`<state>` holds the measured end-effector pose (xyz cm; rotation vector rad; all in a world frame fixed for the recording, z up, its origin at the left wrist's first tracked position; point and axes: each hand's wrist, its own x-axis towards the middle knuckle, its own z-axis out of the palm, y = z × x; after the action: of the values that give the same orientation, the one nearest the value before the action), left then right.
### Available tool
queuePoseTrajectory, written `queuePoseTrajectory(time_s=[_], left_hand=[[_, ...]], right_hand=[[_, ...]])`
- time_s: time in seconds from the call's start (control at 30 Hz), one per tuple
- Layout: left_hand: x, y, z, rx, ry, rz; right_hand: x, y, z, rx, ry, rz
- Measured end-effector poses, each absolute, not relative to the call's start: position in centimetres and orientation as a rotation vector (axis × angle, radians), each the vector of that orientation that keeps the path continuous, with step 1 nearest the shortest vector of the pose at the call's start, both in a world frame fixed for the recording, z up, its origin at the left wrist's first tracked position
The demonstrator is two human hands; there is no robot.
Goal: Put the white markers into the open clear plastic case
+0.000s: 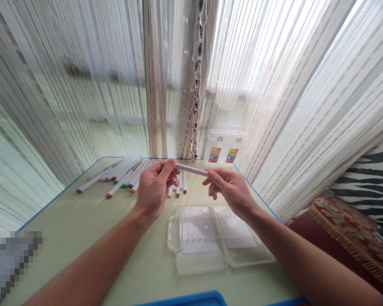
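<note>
A white marker (191, 169) is held level above the table, one end in each hand. My left hand (155, 182) pinches its left end between thumb and fingers. At the other end, my right hand (228, 187) grips it the same way, hiding that tip. Several white markers with coloured ends (121, 175) lie in a loose pile behind and left of my left hand. A few more markers (178, 187) lie between the two hands. Below them, a clear plastic case (201, 263) lies opened flat, with white sheets inside both halves.
Two clear cases with yellow and blue labels (223, 146) stand upright at the table's back edge, against a string curtain (115, 85). Blue plastic edges (181, 299) show at the front of the pale green table (70, 238). A fringed, patterned seat (347, 229) is at the right.
</note>
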<state>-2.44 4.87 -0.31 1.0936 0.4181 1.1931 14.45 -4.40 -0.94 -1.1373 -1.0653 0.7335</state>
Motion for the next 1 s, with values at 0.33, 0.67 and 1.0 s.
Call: queuePoseTrajectory(time_s=[0.33,0.67,1.0], left_hand=[[-2.41,4.59,0.04,1.104,0.406,1.222],[-2.29,4.16,0.19,1.141,0.393,1.207],[-2.47,3.90,-0.15,1.280,0.349,1.115]], right_hand=[[14.41,-4.62,-0.87,-1.164,-1.096,0.849],[14.14,-4.59,-1.26,-1.253,-1.249,0.938],[13.86,-4.73,-1.61,-1.181,-1.302,1.075]])
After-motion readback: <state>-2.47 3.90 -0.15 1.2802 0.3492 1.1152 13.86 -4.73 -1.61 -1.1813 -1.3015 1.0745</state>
